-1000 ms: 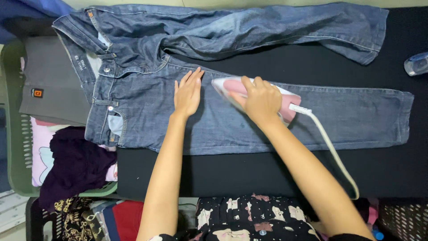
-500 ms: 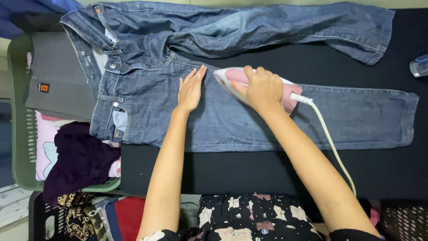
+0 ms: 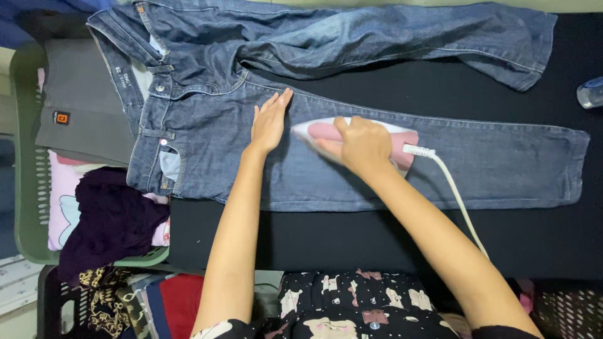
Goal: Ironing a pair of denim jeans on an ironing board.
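We press a pair of jeans (image 3: 352, 119) spread flat across a black board (image 3: 377, 238), the near leg running from nine to three o'clock before us. Our right hand (image 3: 363, 145) wraps the handle of a pink and white iron (image 3: 402, 139), fingers curled tight around it, its nose pointing toward nine o'clock at the thigh. Our left hand (image 3: 270, 122) lies flat on the denim just beside the iron's tip, fingers straight and pressed together, pointing to twelve. To do this well, we judge, the flat hand should keep the cloth taut ahead of the iron yet stay clear of the hot plate, and the strokes should run along the leg rather than across, so no fresh crease sets in. The white cord (image 3: 455, 201) trails off toward five o'clock and is best kept off the fabric. At nine o'clock a green basket (image 3: 25, 207) holds folded clothes; a clear bottle (image 3: 590, 93) sits at the edge near two o'clock.
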